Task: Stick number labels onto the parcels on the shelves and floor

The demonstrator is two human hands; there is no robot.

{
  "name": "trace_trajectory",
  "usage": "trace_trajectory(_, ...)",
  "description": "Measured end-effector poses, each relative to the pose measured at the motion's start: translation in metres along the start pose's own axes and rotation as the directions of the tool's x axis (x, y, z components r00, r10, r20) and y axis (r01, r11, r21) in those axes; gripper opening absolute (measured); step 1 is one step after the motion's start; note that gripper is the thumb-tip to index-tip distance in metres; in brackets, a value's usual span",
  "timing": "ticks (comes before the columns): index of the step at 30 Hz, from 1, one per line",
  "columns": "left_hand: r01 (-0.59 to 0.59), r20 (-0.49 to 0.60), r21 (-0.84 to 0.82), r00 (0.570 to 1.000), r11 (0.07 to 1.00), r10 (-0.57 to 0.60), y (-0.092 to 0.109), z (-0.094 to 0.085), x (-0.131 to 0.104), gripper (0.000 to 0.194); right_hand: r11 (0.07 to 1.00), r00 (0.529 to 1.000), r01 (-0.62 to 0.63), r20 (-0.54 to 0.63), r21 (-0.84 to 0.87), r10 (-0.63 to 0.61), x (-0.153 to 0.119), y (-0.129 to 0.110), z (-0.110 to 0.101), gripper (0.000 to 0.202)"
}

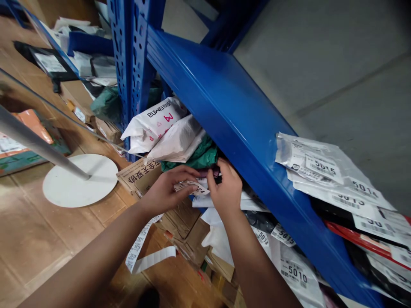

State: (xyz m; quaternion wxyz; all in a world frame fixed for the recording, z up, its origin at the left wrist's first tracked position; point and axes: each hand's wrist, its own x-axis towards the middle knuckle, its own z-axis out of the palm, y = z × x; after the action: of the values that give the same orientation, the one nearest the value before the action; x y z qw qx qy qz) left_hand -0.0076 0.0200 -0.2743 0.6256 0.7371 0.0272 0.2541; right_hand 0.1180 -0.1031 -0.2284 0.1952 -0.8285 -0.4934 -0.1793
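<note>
My left hand [170,188] pinches a printed white label [197,188] between thumb and fingers. A long strip of numbered labels [138,250] hangs below that hand in a curl. My right hand [224,184] is just to the right, its thumb and fingers bent together at a dark package [210,172] on the lower shelf; what they pinch is too hidden to tell. Right behind the hands lie a green bag [201,156] and white parcels [176,139].
A blue shelf [221,94] slants above my hands, bearing labelled bags [321,171] at right. A blue perforated post [128,64] stands behind. Cardboard boxes [183,218] sit below. At left a pole rises from a round white base [80,182].
</note>
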Motion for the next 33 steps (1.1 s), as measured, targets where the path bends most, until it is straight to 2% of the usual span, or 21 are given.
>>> trace_trajectory(2, -0.003, 0.066, 0.013, 0.998, 1.0, 0.002, 0.003, -0.001, 0.003, 0.018, 0.996, 0.99, 0.085, 0.109, 0.02, -0.086, 0.012, -0.002, -0.002, 0.031)
trace_trajectory(4, 0.025, 0.071, 0.043, 0.997, 0.999, -0.028, 0.004, -0.001, 0.003, 0.018, 0.995, 0.976, 0.101, 0.192, 0.004, -0.1, 0.021, -0.003, -0.002, 0.037)
trace_trajectory(7, 0.058, 0.084, 0.07, 0.994, 0.996, -0.064, 0.003, 0.001, 0.002, 0.021, 0.988, 0.956, -0.019, 0.288, -0.151, 0.062, 0.023, 0.0, 0.0, 0.047)
trace_trajectory(10, 0.07, 0.078, 0.064, 0.994, 0.995, -0.075, 0.002, 0.001, 0.001, 0.024, 0.951, 0.92, -0.107, 0.333, -0.291, 0.205, 0.015, 0.004, 0.003, 0.045)
trace_trajectory(16, 0.063, 0.007, 0.004, 0.998, 0.998, -0.063, 0.004, -0.005, 0.003, 0.022, 0.962, 0.951, -0.08, 0.268, -0.261, 0.152, 0.005, 0.008, 0.005, 0.039)
trace_trajectory(20, 0.095, -0.018, -0.102, 0.995, 0.99, -0.098, 0.003, 0.0, 0.006, 0.017, 0.988, 0.959, -0.072, 0.263, -0.135, 0.106, 0.003, 0.011, -0.004, 0.033)
trace_trajectory(22, 0.127, -0.11, -0.144, 0.984, 0.981, -0.144, 0.0, 0.008, 0.007, 0.016, 0.998, 0.986, -0.057, 0.154, -0.035, 0.061, 0.0, 0.011, -0.011, 0.029)
trace_trajectory(24, 0.138, -0.235, -0.105, 0.959, 0.985, -0.159, -0.004, 0.017, 0.005, 0.014, 0.999, 1.0, 0.026, 0.011, 0.034, -0.027, -0.002, 0.008, -0.015, 0.029)
trace_trajectory(26, 0.099, -0.325, -0.001, 0.941, 0.995, -0.094, -0.008, 0.025, 0.001, 0.011, 0.989, 0.989, 0.134, -0.062, 0.055, -0.13, 0.0, 0.001, -0.015, 0.029)
trace_trajectory(27, 0.067, -0.336, 0.049, 0.941, 0.997, -0.047, -0.009, 0.029, -0.002, 0.011, 0.984, 0.984, 0.166, -0.078, 0.061, -0.161, 0.003, -0.002, -0.014, 0.033)
trace_trajectory(29, 0.012, -0.284, 0.089, 0.959, 0.996, 0.014, -0.011, 0.033, -0.006, 0.012, 0.979, 0.979, 0.187, -0.091, 0.078, -0.18, 0.009, -0.008, -0.008, 0.047)
trace_trajectory(30, -0.001, -0.236, 0.086, 0.971, 0.996, 0.021, -0.011, 0.035, -0.007, 0.013, 0.977, 0.979, 0.194, -0.086, 0.088, -0.187, 0.012, -0.01, -0.005, 0.048)
trace_trajectory(33, -0.008, -0.153, 0.123, 0.988, 0.992, 0.027, -0.014, 0.034, -0.005, 0.013, 0.984, 0.983, 0.171, -0.068, 0.046, -0.168, 0.013, -0.004, 0.005, 0.026)
